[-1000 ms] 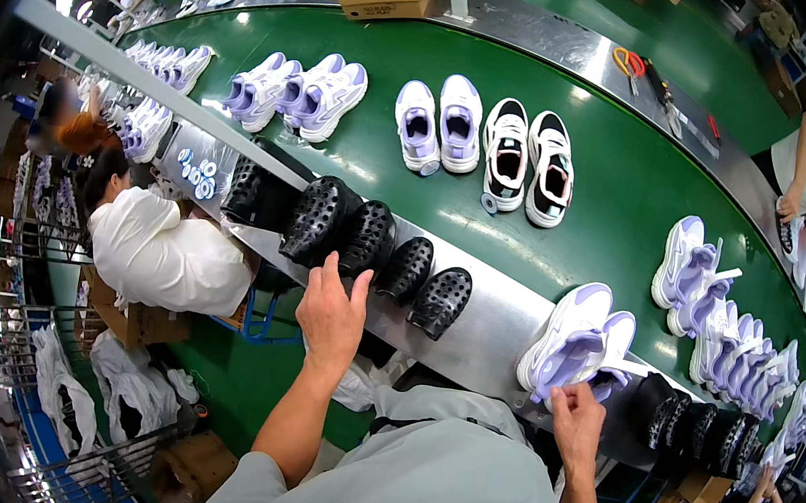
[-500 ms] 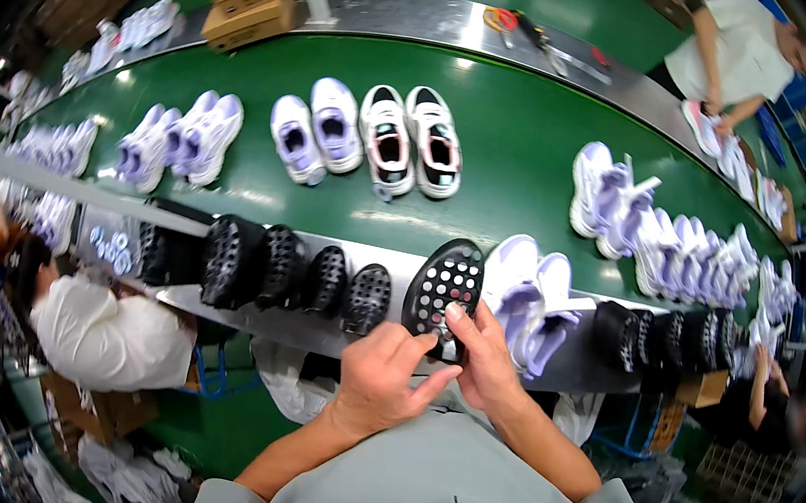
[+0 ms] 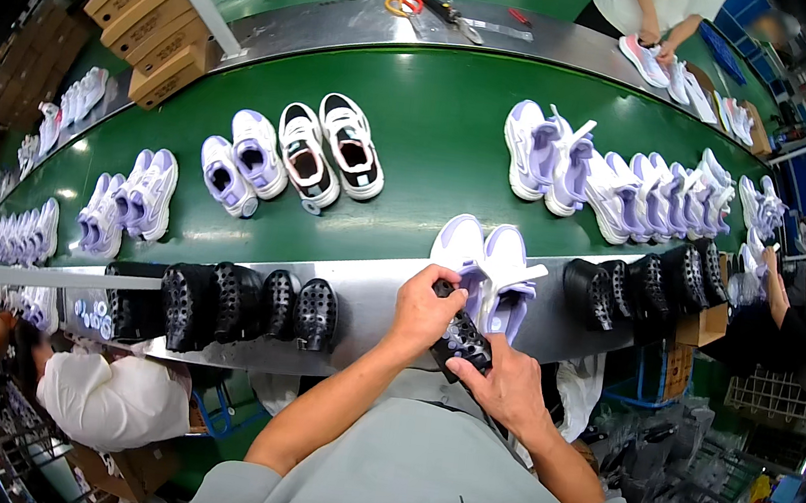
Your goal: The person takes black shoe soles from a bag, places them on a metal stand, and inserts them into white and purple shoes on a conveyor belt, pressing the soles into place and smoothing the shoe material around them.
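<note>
Both my hands hold a black, shoe-shaped piece dotted with holes or studs (image 3: 465, 338) in front of my body. My left hand (image 3: 424, 312) grips its upper end, with the fingers curled round it. Around the lower end, my right hand (image 3: 507, 383) is closed, its thumb lying across the dotted face. Just beyond my hands stands a pair of white and lilac sneakers (image 3: 459, 240) at the near edge of the green surface. The right sneaker (image 3: 504, 308) is close to my right fingers and has a white strap or tongue sticking out.
Similar black perforated pieces (image 3: 316, 314) line the metal ledge (image 3: 373, 293) at left, with more black pieces (image 3: 653, 285) at right. Several sneakers (image 3: 259, 161) stand across the green conveyor (image 3: 424, 155). Scissors (image 3: 403, 3) lie on the far ledge. Co-workers (image 3: 113, 397) are at left, far right and right.
The black piece has turned from showing its broad dotted face to lying slanted and narrower. My left hand has moved up to its upper end. The whole view has swung round.
</note>
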Available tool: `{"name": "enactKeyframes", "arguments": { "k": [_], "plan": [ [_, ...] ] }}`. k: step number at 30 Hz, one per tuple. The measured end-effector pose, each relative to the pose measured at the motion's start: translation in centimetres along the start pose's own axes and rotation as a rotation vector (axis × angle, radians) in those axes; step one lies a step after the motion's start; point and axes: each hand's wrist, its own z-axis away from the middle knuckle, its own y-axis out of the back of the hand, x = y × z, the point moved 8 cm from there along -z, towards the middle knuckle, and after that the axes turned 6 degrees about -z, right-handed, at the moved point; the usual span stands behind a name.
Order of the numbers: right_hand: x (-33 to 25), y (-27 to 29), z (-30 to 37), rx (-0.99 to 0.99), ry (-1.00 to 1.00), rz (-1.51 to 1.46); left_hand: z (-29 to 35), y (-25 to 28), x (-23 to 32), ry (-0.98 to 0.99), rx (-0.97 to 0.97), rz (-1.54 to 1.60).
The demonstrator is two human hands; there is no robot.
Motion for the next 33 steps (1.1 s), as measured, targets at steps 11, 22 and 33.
{"name": "enactKeyframes", "arguments": {
  "k": [11, 22, 33],
  "plan": [
    [7.4, -5.5, -5.3, 0.088, -0.075, 0.244, -5.0, -5.4, 0.3, -0.499, -0.393, -0.596],
    [5.3, -9.5, -8.1, 0.289, 0.245, 0.135, -5.8, -2.3, -0.2, -0.345, -0.305, -0.515],
    [5.6, -6.4, -12.5, -0.043, 0.152, -0.442, -1.1, 1.5, -5.7, -0.11, 0.033, -0.695]
  ]
}}
